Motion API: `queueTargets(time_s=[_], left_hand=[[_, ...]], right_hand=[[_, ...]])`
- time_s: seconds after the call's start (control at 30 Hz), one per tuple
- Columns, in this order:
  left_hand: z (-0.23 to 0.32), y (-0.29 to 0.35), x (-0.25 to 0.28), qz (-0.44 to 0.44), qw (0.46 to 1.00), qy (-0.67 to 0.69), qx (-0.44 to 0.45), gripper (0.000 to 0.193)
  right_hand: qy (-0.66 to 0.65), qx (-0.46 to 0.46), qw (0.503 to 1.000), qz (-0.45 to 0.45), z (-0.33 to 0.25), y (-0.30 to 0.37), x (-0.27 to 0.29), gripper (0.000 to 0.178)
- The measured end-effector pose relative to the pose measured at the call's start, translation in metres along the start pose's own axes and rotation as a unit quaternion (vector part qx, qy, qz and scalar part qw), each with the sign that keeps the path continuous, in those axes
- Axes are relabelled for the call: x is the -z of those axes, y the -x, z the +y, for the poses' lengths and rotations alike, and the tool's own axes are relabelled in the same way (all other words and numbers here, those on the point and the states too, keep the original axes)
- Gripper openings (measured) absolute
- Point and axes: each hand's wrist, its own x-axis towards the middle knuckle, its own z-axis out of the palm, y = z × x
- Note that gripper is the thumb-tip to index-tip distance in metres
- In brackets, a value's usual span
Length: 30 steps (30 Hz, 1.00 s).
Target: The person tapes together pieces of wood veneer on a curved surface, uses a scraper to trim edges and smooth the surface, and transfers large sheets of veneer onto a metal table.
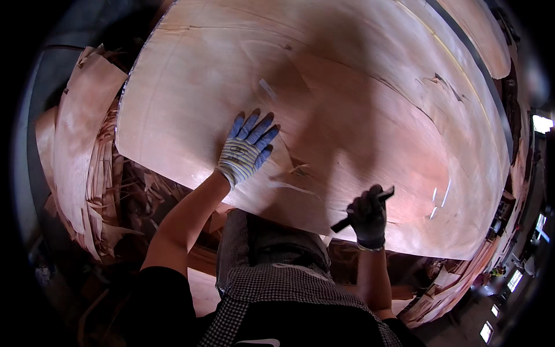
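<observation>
My left hand (247,147), in a striped glove with blue fingertips, lies flat with spread fingers on a large sheet of wood veneer (185,98). Near the sheet's front edge, my right hand (368,217), in a dark glove, is closed around a dark, slim knife-like tool (342,224). One end of that tool sticks out at the lower left of the fist, the other at the upper right; its exact kind is hard to make out. Beside my left hand the veneer has a torn, splintered spot (298,168). A small white strip (267,88) sits beyond my fingertips.
Stacked veneer pieces (81,127) with ragged edges stand on the left, with loose scraps (147,196) below the sheet's edge. A yellow line (457,52) and a dark strip (483,75) run along the far right. More white strips (446,193) lie right of my right hand.
</observation>
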Motion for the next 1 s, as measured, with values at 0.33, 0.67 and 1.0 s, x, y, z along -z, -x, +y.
queueTargets(time_s=[0.33, 0.67, 1.0], left_hand=[[0.025, 0.007, -0.007, 0.008, 0.999, 0.030, -0.043, 0.053], [0.018, 0.024, 0.028, 0.099, 0.982, 0.159, -0.030, 0.080], [0.044, 0.024, 0.041, 0.054, 0.970, 0.210, -0.109, 0.043]], right_hand=[[0.287, 0.012, 0.956, 0.063, -0.083, 0.158, 0.044, 0.005], [0.475, -0.089, 0.870, 0.099, -0.042, 0.210, 0.014, 0.030], [0.380, -0.044, 0.899, 0.213, 0.048, 0.072, -0.084, 0.010]])
